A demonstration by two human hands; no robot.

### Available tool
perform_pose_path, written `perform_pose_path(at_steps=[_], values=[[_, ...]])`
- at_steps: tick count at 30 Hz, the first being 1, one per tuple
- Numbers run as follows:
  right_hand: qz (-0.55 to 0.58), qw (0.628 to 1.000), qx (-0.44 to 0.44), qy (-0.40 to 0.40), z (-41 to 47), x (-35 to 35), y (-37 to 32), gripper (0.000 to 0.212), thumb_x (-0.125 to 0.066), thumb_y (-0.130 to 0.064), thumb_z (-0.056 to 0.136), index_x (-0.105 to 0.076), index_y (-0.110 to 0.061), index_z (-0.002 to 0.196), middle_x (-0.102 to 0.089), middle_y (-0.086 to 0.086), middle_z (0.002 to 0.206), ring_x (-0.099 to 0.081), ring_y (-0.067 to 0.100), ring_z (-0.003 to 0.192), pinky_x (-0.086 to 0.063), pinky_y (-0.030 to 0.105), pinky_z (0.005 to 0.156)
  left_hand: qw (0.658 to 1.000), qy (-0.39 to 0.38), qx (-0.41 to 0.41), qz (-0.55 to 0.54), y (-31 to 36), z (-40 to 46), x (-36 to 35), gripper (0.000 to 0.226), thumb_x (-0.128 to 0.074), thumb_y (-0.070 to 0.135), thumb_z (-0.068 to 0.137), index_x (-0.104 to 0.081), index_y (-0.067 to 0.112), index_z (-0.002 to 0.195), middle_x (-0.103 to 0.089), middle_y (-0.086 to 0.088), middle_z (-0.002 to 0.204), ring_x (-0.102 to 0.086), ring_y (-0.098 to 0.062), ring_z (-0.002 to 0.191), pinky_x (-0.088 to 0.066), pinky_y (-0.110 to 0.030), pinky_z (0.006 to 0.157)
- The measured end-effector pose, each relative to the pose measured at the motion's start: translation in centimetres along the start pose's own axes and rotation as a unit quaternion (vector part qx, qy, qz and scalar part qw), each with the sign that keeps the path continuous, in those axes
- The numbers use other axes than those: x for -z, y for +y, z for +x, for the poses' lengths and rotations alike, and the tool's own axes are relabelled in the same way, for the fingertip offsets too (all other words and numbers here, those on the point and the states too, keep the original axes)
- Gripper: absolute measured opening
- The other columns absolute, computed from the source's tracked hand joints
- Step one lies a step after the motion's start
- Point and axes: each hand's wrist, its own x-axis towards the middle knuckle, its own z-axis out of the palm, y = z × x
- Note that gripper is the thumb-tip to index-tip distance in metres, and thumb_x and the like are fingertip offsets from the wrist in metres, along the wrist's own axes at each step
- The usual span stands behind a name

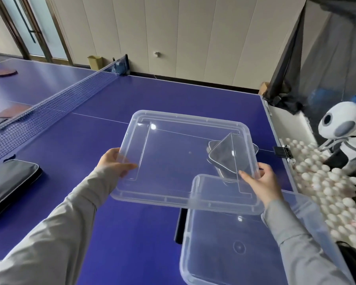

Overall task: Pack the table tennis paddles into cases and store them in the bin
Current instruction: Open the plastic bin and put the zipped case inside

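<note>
A clear lid [173,161] hangs above the table [111,233], pinched at its edges by the left hand [115,161] and right hand [261,182], half over the open bin [224,243], whose rim it could clip if lowered carelessly.

A table tennis practice room: a blue tabletop [86,202] crossed by a net [49,99], with red paddles [4,72] lying beyond it. At the far end, dark catch netting [286,64] hangs over a tray of white balls [325,186] beside a panda-shaped ball machine [345,128]. Pale panelled walls [173,27] and glazed doors [31,27] enclose the space.
</note>
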Motion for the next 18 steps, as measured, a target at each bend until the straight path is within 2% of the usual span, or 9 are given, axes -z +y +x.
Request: perform_pose_path(at_steps=[3, 6, 9, 13, 15, 18], values=[[-0.001, 1.000, 0.013, -0.021, 0.8, -5.4, -2.8, 0.069, -0.077, -0.026, 0.076, -0.043, -0.014, 0.135, -0.051, 0.007, 0.133, -0.045, 0.022, 0.125, -0.036, 0.031, 0.101, 1.000, -0.005, 0.005, -0.001, -0.5, 4.7, 4.3, 0.054, -0.072, -0.010, 0.072, -0.049, 0.001, 0.120, -0.052, -0.004, 0.075, -0.046, -0.020, 0.049, -0.040, -0.016, 0.035], [0.006, 1.000, 0.009, -0.022, 1.3, -10.8, -5.7, 0.075, -0.075, -0.021, 0.078, -0.036, -0.013, 0.142, -0.043, 0.007, 0.142, -0.039, 0.020, 0.132, -0.031, 0.028, 0.105, 1.000, -0.013, 0.008, 0.014, -1.1, 9.7, 8.0, 0.051, -0.074, -0.002, 0.073, -0.050, 0.012, 0.116, -0.054, -0.002, 0.078, -0.047, -0.021, 0.054, -0.045, -0.023, 0.045], [-0.008, 1.000, -0.007, 0.005, 2.4, -15.5, -7.7, 0.075, -0.077, -0.024, 0.075, -0.039, -0.016, 0.140, -0.039, 0.012, 0.137, -0.041, 0.022, 0.128, -0.033, 0.034, 0.109, 1.000, -0.012, 0.015, 0.022, -1.5, 14.0, 10.2, 0.052, -0.076, 0.001, 0.072, -0.050, 0.021, 0.113, -0.054, 0.002, 0.083, -0.052, -0.020, 0.059, -0.050, -0.031, 0.058], [-0.029, 0.998, -0.044, 0.039, 4.1, -20.1, -8.3, 0.067, -0.080, -0.025, 0.071, -0.052, -0.008, 0.130, -0.045, 0.015, 0.125, -0.049, 0.026, 0.117, -0.039, 0.035, 0.104, 0.999, -0.001, 0.029, 0.043, -3.1, 18.1, 11.2, 0.051, -0.082, 0.006, 0.062, -0.061, 0.021, 0.106, -0.057, 0.009, 0.078, -0.057, -0.022, 0.067, -0.053, -0.035, 0.066], [-0.040, 0.996, -0.071, 0.035, 5.3, -22.1, -7.8, 0.063, -0.078, -0.024, 0.073, -0.052, -0.005, 0.128, -0.044, 0.016, 0.126, -0.049, 0.027, 0.116, -0.038, 0.032, 0.101, 0.997, -0.018, 0.042, 0.061, -4.3, 20.5, 11.0, 0.046, -0.083, 0.006, 0.062, -0.063, 0.018, 0.102, -0.057, 0.008, 0.074, -0.057, -0.021, 0.065, -0.051, -0.031, 0.064], [-0.058, 0.993, -0.097, 0.017, 7.3, -24.8, -5.9, 0.061, -0.075, -0.026, 0.077, -0.050, -0.005, 0.129, -0.044, 0.015, 0.128, -0.047, 0.027, 0.116, -0.037, 0.033, 0.099, 0.994, -0.041, 0.056, 0.081, -6.5, 24.1, 9.8, 0.035, -0.076, 0.000, 0.071, -0.062, 0.016, 0.098, -0.056, 0.006, 0.072, -0.053, -0.018, 0.059, -0.040, -0.024, 0.052]])
